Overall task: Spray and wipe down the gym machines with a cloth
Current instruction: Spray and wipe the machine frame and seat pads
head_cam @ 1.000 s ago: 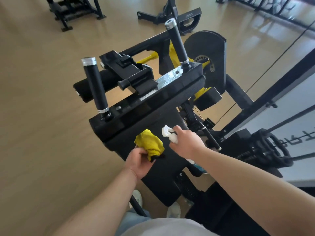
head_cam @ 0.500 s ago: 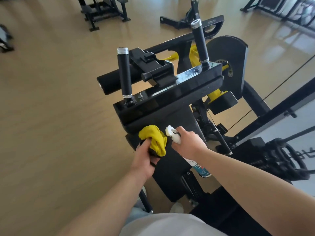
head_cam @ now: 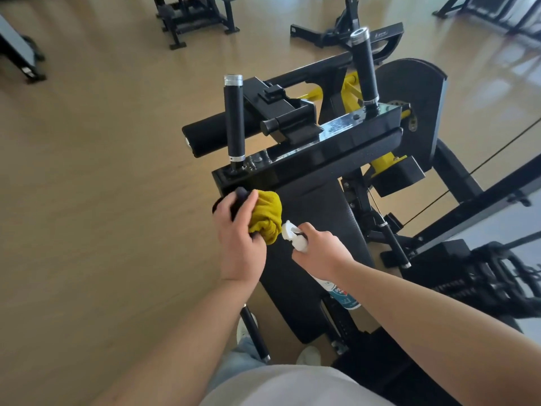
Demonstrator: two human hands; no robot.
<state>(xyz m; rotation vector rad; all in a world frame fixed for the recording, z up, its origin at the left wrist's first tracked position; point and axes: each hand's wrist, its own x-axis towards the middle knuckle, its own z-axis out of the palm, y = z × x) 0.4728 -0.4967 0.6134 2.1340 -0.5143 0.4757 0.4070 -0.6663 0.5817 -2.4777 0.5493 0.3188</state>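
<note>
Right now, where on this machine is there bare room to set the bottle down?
Free: the black pad right of the right hand, out to its edge; the glossy beam between the upright handles. Crowded: the pad's upper-left corner, where the left hand grips the yellow cloth beside the spray bottle.

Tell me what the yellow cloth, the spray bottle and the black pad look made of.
The yellow cloth looks like soft terry fabric, bunched in looped folds. The spray bottle seems plastic: smooth white trigger head, glossy printed body. The black pad is probably vinyl over padding: matte, finely grained, rounded edge.
</note>
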